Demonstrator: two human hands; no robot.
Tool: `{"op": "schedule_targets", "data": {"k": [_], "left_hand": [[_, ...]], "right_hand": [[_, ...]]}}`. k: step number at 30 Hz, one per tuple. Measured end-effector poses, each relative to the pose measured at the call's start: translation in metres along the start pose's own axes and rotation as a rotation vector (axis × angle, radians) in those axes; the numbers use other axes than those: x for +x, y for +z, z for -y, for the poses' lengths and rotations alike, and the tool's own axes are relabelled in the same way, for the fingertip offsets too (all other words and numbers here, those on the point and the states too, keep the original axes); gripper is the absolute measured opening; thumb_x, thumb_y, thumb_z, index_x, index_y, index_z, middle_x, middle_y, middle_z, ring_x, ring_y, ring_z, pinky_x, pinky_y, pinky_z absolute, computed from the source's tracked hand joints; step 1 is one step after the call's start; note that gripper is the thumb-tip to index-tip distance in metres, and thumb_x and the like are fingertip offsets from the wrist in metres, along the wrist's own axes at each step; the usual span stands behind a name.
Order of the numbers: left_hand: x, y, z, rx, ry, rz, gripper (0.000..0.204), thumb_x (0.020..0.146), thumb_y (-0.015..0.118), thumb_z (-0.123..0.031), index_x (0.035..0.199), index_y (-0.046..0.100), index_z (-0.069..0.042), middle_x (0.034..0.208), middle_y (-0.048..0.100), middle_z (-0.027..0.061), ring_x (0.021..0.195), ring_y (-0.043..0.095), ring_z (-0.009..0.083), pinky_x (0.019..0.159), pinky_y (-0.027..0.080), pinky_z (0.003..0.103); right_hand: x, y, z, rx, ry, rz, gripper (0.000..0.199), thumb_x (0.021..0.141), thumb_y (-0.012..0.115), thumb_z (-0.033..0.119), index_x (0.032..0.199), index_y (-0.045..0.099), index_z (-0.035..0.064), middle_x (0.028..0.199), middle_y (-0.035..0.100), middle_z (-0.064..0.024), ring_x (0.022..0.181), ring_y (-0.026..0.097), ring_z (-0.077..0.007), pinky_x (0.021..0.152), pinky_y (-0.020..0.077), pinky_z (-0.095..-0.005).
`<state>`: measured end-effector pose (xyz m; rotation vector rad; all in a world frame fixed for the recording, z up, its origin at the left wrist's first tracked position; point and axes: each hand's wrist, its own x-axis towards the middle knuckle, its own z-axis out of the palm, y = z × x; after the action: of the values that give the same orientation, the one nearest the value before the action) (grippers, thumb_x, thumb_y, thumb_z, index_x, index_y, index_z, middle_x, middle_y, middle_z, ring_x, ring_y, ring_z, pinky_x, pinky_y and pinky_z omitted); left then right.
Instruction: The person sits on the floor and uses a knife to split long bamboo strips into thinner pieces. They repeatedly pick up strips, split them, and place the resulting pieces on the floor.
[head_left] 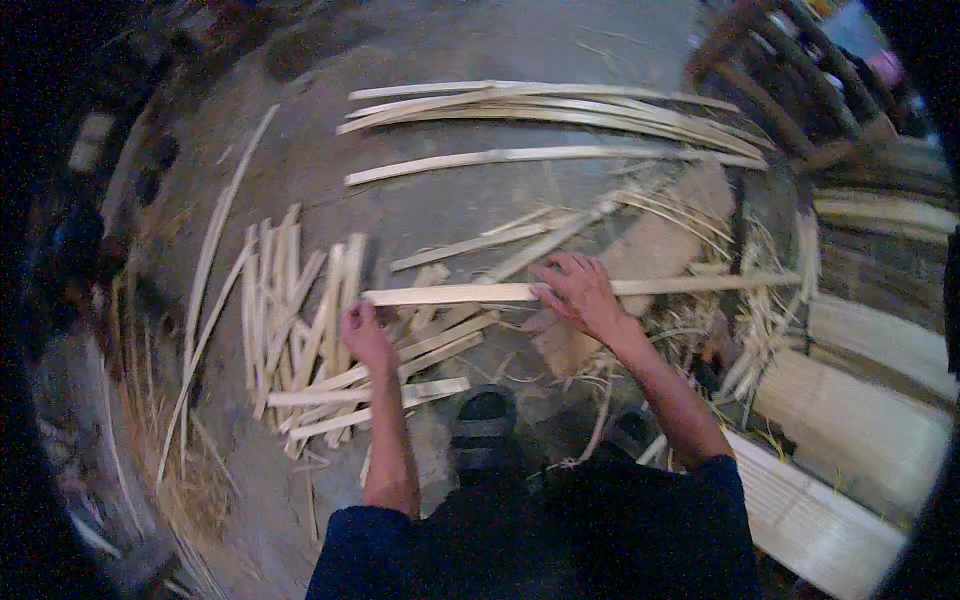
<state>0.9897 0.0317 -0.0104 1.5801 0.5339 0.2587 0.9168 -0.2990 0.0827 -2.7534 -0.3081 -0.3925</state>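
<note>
A long pale strip of split bamboo or wood (450, 295) stretches level across the view, above the floor litter. My left hand (367, 332) pinches its left end between closed fingers. Farther along, my right hand (580, 295) grips the same strip, its thumb at the near edge and the fingers over the far side. The strip runs on past that hand to the right. Below and left of my left hand lies a loose heap of short cut strips (320, 350). A flat brown sheet (680, 215) rests on the floor beyond my right hand.
Long strips (550, 108) lie bunched at the far side, with a single strip (540, 155) nearer. Thin shavings (760, 320) pile up at right, beside bundled slats (850, 420). A wooden frame (790, 90) stands far right. Long thin sticks (215, 240) lie left. My sandalled foot (484, 425) is below.
</note>
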Motion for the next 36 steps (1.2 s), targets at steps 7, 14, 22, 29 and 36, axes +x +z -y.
{"op": "schedule_targets", "data": {"k": [7,14,22,29,36], "left_hand": [[-0.007,0.008,-0.014,-0.097,-0.025,0.062,0.011,0.088,0.059,-0.007,0.089,0.056,0.003,0.083,0.06,0.0084,0.069,0.059,0.0133,0.06,0.053,0.027],[-0.004,0.005,-0.01,-0.116,-0.021,0.056,0.01,0.087,0.058,-0.006,0.09,0.054,0.003,0.085,0.059,0.009,0.069,0.059,0.0152,0.062,0.054,0.029],[-0.007,0.0,-0.005,-0.148,-0.06,0.081,0.011,0.087,0.059,-0.006,0.088,0.052,0.002,0.084,0.059,0.0101,0.067,0.059,0.0155,0.061,0.053,0.028],[0.003,-0.008,0.01,-0.217,-0.095,0.091,0.01,0.087,0.059,-0.005,0.088,0.052,0.003,0.085,0.058,0.0098,0.069,0.059,0.0163,0.062,0.053,0.028],[0.003,-0.008,0.013,-0.151,-0.078,0.083,0.011,0.087,0.058,-0.005,0.091,0.052,0.004,0.091,0.058,0.0109,0.072,0.059,0.0173,0.065,0.054,0.029]], "right_hand": [[-0.053,-0.051,-0.086,0.138,0.367,0.308,0.023,0.084,0.058,0.03,0.097,0.065,0.0114,0.089,0.065,-0.0125,0.089,0.062,-0.0325,0.075,0.0479,-0.0432],[-0.046,-0.056,-0.084,0.1,0.435,0.51,0.041,0.078,0.065,0.046,0.093,0.066,0.0085,0.089,0.065,-0.013,0.086,0.062,-0.0313,0.072,0.0474,-0.0411],[-0.032,-0.065,-0.091,0.2,0.567,0.632,0.046,0.075,0.064,0.054,0.098,0.066,0.0143,0.094,0.065,-0.0119,0.091,0.062,-0.0306,0.079,0.0458,-0.045],[-0.026,-0.08,-0.081,0.236,0.27,0.441,0.046,0.077,0.063,0.052,0.103,0.066,0.0147,0.095,0.066,-0.0127,0.089,0.063,-0.0319,0.074,0.0472,-0.0414],[-0.023,-0.085,-0.076,0.196,0.292,0.477,0.042,0.081,0.061,0.05,0.102,0.067,0.0137,0.093,0.066,-0.0123,0.088,0.062,-0.0341,0.075,0.0472,-0.0422]]}}
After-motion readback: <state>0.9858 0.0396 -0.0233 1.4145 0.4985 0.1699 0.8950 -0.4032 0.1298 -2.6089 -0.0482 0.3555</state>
